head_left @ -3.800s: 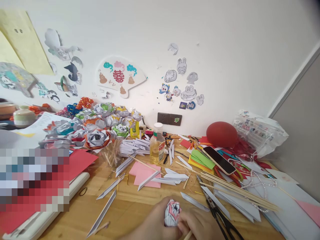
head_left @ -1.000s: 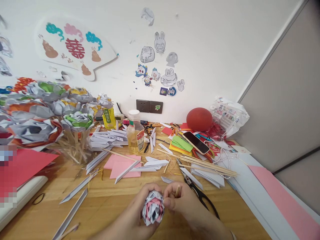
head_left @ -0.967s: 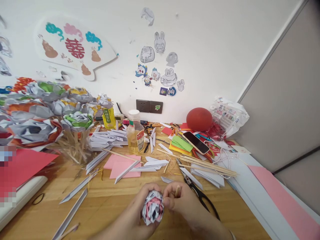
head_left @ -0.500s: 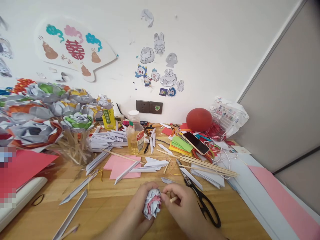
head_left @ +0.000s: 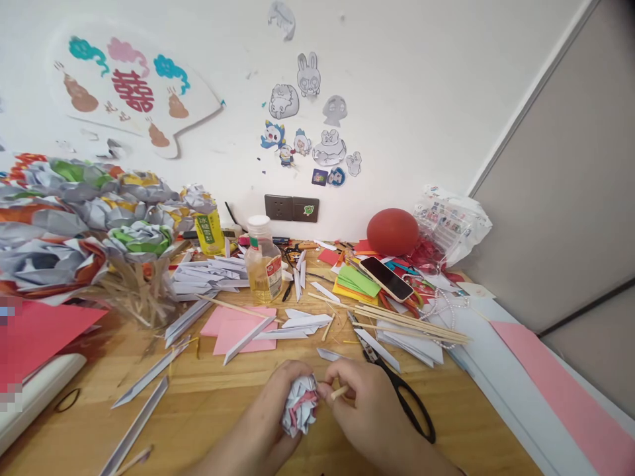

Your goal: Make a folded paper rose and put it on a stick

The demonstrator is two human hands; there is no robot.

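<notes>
My left hand [head_left: 262,413] is closed around a folded paper flower [head_left: 299,411] of white and pink paper, held just above the wooden table [head_left: 213,396] near its front edge. My right hand [head_left: 370,413] pinches a short wooden stick [head_left: 339,392] between thumb and fingers, with the stick's end right at the flower's right side. Black scissors [head_left: 401,396] lie on the table just behind and to the right of my right hand.
Folded white paper strips [head_left: 143,377] lie scattered over the table. A bunch of paper flowers [head_left: 89,218] stands at the left, with an oil bottle [head_left: 262,264], pink paper [head_left: 238,327], long wooden skewers [head_left: 411,324], a phone [head_left: 385,277] and a red balloon [head_left: 393,231] further back.
My right hand has turned the stick from upright to level, pointing at the flower. The flower has been rotated in my left hand. The view has shifted slightly.
</notes>
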